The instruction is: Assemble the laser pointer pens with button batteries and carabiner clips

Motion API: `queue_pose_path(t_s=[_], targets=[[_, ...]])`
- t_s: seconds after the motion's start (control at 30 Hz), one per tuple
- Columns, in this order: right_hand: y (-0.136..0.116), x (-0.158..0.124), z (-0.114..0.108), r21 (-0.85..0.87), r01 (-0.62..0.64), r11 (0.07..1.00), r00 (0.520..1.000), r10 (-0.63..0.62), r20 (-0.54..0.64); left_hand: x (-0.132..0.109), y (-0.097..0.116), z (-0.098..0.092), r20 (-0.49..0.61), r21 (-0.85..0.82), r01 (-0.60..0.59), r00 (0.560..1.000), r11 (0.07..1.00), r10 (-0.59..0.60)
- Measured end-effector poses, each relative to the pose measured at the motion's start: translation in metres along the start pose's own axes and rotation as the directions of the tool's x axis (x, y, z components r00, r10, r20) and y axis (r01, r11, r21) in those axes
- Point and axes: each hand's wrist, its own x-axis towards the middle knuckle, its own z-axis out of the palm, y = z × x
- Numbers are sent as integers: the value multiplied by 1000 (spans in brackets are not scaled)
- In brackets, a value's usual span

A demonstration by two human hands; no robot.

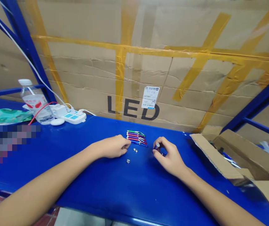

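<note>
Several slim metallic tubes (136, 137) in green, red, purple and blue lie side by side on the blue table. My left hand (115, 146) rests on the table at their left, fingers curled; its fingertips are at the near blue tube's end. Whether it pinches anything is hidden. In my right hand (169, 157) is a short cylinder with a silver end (157, 146), gripped between thumb and fingers; most of its body is covered. Between the hands lie small silver discs like button cells (134, 150), and closer to me more small silver pieces (128, 161).
An open cardboard box (209, 160) holding metallic tubes stands at the right. Left are a water bottle (36, 103), a white power strip (75, 117) with plugs and cables, and a green packet (7, 116). A large taped carton (89, 78) walls off the back.
</note>
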Motion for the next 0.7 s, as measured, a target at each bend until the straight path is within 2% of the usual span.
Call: queue_pose_path(t_s=[0.07, 0.23, 0.33, 0.4, 0.57, 0.7], targets=[[1, 3, 1, -20, -21, 1000, 1000, 21, 7, -1, -6, 1, -48, -20, 8, 999, 1000, -9], [4, 19, 9, -57, -79, 995, 997, 79, 4, 0, -18, 2, -74, -74, -2, 997, 997, -3], [0, 33, 19, -36, -153, 988, 983, 148, -107, 1, -17, 5, -163, -44, -32, 986, 999, 24], [-3, 38, 26, -3, -159, 987, 977, 156, -146, 2, -14, 8, -191, -36, -66, 980, 997, 58], [0, 24, 27, -2, -44, 999, 986, 43, -162, 4, -7, 14, -239, 3, -131, 963, 991, 128], [6, 11, 24, 138, -82, 987, 970, 111, -216, 10, -4, 16, -366, 69, -201, 906, 977, 212]])
